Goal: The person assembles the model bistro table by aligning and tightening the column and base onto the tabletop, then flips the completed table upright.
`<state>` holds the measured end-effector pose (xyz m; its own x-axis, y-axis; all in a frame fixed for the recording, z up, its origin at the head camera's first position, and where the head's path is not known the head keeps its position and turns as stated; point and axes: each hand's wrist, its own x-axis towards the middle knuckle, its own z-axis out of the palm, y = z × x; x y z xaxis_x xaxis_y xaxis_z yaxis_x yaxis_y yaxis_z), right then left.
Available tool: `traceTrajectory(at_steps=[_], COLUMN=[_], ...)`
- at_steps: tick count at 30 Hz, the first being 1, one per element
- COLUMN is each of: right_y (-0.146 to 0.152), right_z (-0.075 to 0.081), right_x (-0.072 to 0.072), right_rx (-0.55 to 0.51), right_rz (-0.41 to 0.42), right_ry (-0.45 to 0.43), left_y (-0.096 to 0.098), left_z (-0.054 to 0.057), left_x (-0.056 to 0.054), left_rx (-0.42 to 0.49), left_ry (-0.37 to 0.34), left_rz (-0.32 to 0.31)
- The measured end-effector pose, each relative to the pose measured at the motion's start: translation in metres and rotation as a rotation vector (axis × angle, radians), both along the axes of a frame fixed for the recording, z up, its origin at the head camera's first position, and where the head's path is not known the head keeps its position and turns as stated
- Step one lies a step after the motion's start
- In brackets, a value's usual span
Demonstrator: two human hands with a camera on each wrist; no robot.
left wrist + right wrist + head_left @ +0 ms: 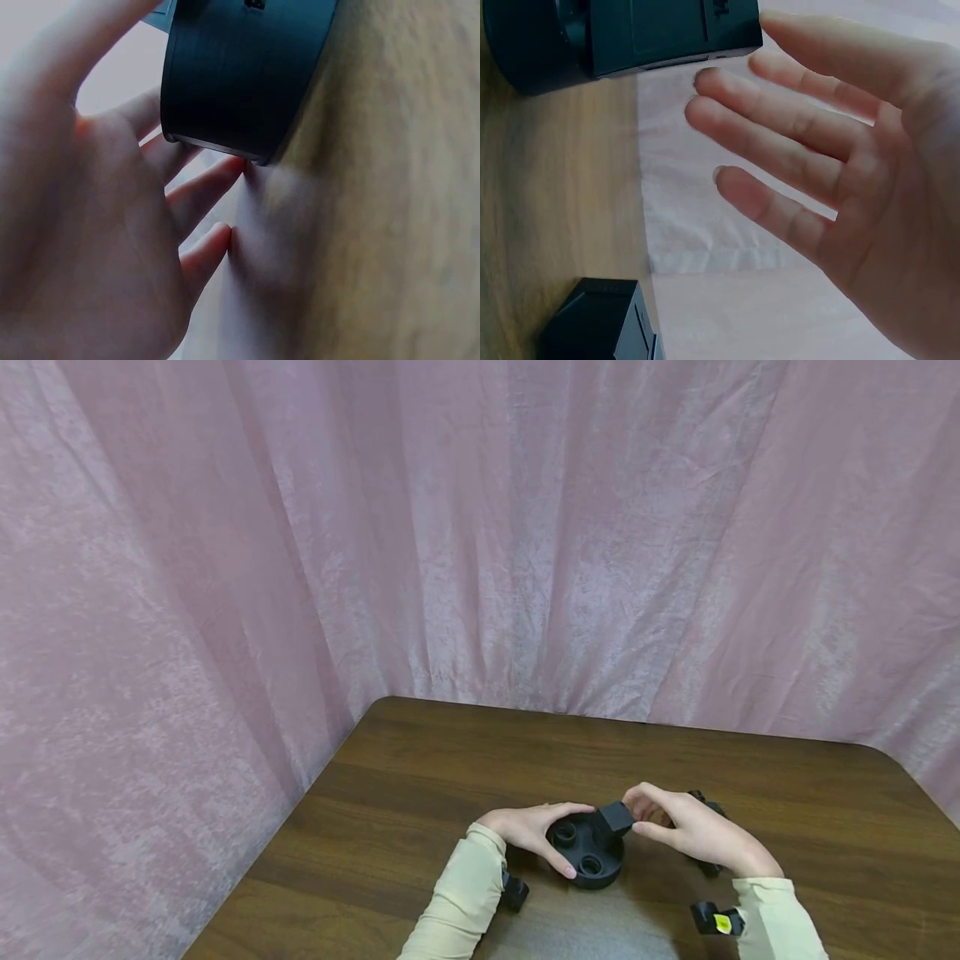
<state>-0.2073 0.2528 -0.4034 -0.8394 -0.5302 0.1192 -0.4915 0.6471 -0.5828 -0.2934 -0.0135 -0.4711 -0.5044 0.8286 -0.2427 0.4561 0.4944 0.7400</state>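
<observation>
In the head view, my left hand (528, 831) holds a round black base (600, 870) with its thumb at the near side and fingers round the far side. Two round sockets show on the base's top. A rectangular black block (617, 818) sits tilted at the right of that top. My right hand (693, 831) is at the block's outer end, its thumb tip right at a corner. In the right wrist view, the right fingers (780, 135) are fairly straight and spread beside the block. The left wrist view shows the base's dark side wall close to the palm.
Another black object (708, 867) lies on the wooden table (465, 760), partly hidden behind my right hand. The right wrist view shows it as an angular black piece (592, 322). Pink curtains (525, 527) hang along the table's back and left edges.
</observation>
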Motion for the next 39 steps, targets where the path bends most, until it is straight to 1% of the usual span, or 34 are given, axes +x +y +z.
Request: traceTrajectory(at_steps=[2, 5, 8, 11, 13, 16, 18, 24, 29, 31, 35, 39], right_y=[-0.002, -0.005, -0.011, -0.019, -0.024, -0.032, -0.036, -0.043, -0.044, -0.044, -0.043, -0.042], right_z=[0.000, -0.002, -0.005, -0.009, -0.010, -0.013, -0.014, -0.018, -0.021, -0.022, -0.026, -0.029], right_x=[0.000, -0.001, -0.001, -0.001, -0.001, -0.002, -0.002, -0.003, -0.004, -0.004, -0.007, -0.008], right_rx=[-0.002, -0.009, -0.011, 0.027, 0.059, 0.089, 0.104, 0.163, 0.186, 0.183, 0.174, 0.167], right_rz=[0.021, 0.045, 0.036, 0.023, 0.032, 0.067, 0.065, -0.038, -0.105, -0.120, -0.145, -0.225], right_ry=[0.009, 0.048, 0.147, 0.257, 0.294, 0.293, 0.291, 0.313, 0.300, 0.290, 0.302, 0.316], left_y=[0.000, 0.000, 0.000, 0.001, 0.001, 0.001, 0.001, 0.000, 0.000, 0.000, 0.000, 0.001], left_z=[0.000, 0.001, 0.001, 0.000, 0.000, -0.001, -0.002, -0.003, -0.002, -0.002, -0.002, -0.003], left_x=[0.001, 0.001, 0.001, 0.001, 0.000, 0.000, -0.001, 0.000, -0.001, -0.002, -0.002, -0.001], left_rx=[-0.003, -0.015, -0.023, -0.030, -0.029, -0.023, -0.014, -0.091, -0.067, -0.056, -0.058, -0.065], left_ry=[0.008, 0.012, 0.015, 0.023, 0.028, 0.037, 0.035, 0.062, 0.043, 0.039, 0.049, 0.050], left_rz=[0.006, 0.012, 0.012, 0.012, 0.010, 0.005, 0.002, 0.043, 0.036, 0.031, 0.027, 0.033])
